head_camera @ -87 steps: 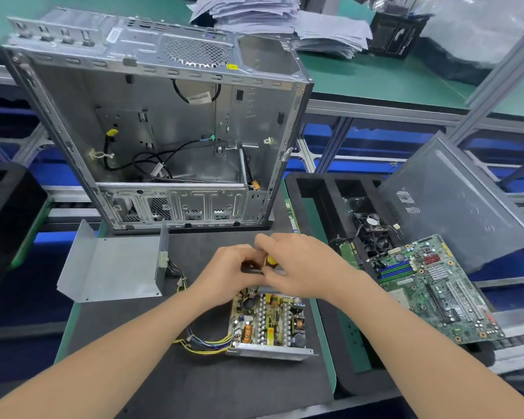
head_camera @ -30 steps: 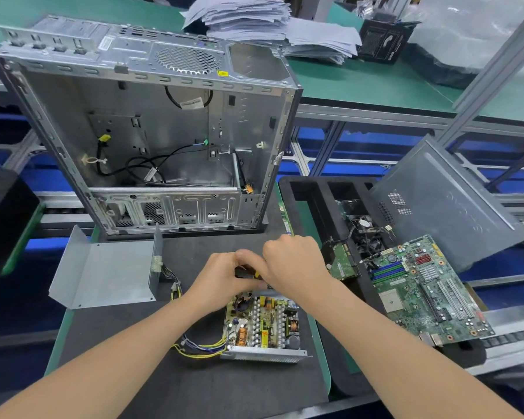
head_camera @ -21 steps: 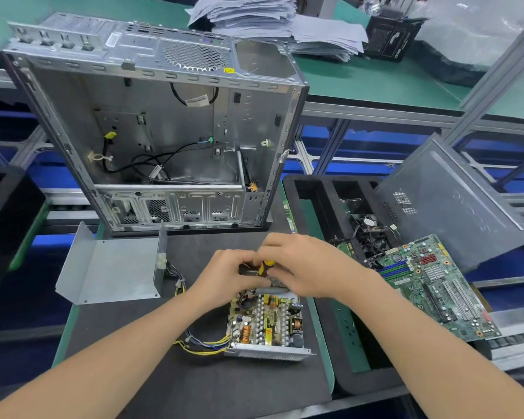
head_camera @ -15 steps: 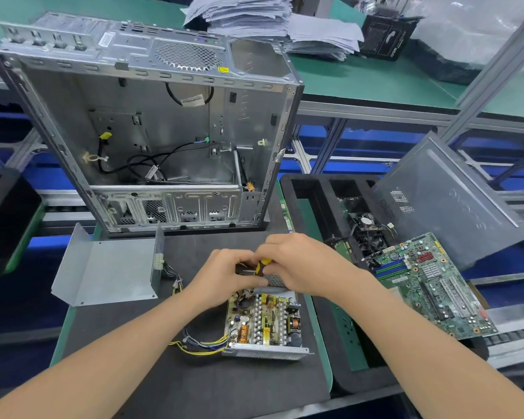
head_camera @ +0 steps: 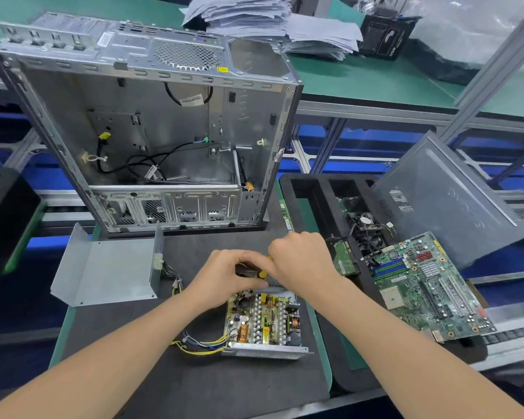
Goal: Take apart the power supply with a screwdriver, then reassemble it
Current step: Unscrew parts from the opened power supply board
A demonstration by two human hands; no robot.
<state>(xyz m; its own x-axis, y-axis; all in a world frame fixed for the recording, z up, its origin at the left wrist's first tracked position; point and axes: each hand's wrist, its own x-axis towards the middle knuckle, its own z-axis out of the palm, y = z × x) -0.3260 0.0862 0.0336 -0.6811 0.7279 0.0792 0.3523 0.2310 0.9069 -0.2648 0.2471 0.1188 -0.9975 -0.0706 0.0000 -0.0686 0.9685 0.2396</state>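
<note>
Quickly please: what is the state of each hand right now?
Left hand: closed, fingers curled round the screwdriver over the power supply.
Right hand: closed, gripping the same screwdriver's top end.

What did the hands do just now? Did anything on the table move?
The right hand turned on the yellow screwdriver: its fingers, stretched out over the left hand a moment ago, are now curled into a fist round the handle. The left hand kept gripping the tool's dark part at the far end of the power supply. Power supply, loose cover, case and motherboard stayed put.
</note>
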